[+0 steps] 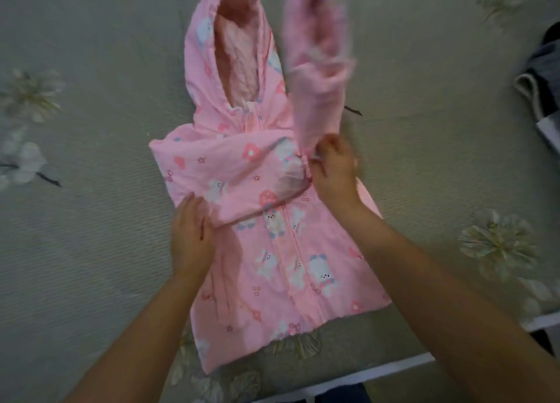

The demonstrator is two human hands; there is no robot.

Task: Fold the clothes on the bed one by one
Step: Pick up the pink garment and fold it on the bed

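A small pink jacket (pixel 272 220) with a hood (pixel 233 54) lies flat in the middle of the bed (pixel 91 251), front side up, zipper shut. The hood points to 12 o'clock and the bottom edge points to 6 o'clock. One sleeve (pixel 230 172) is already folded across the chest, and its cuff lies by the left hand (pixel 191 236) at about 8 o'clock. That hand rests on the jacket's side with its fingers bent down onto the cloth by the cuff; I cannot tell if it is pinching or only pressing.

The other sleeve (pixel 318 54) sticks up toward 1 o'clock and looks blurry, so it seems to be swinging. The right hand (pixel 336 166) pinches this sleeve near the shoulder, at about 3 o'clock from the chest.

The step now looks like folding this second sleeve in. To do it well, keep the left hand pushing down so the first sleeve does not slide. Lay the second sleeve straight across the chest, on top of the first one, with no bumps. Smooth it flat before folding the hood down.

Far away at 3 o'clock, near the edge of the bed, sits a heap of dark clothes (pixel 545 69). The gray bed cover has pale flowers (pixel 497 242) on it.
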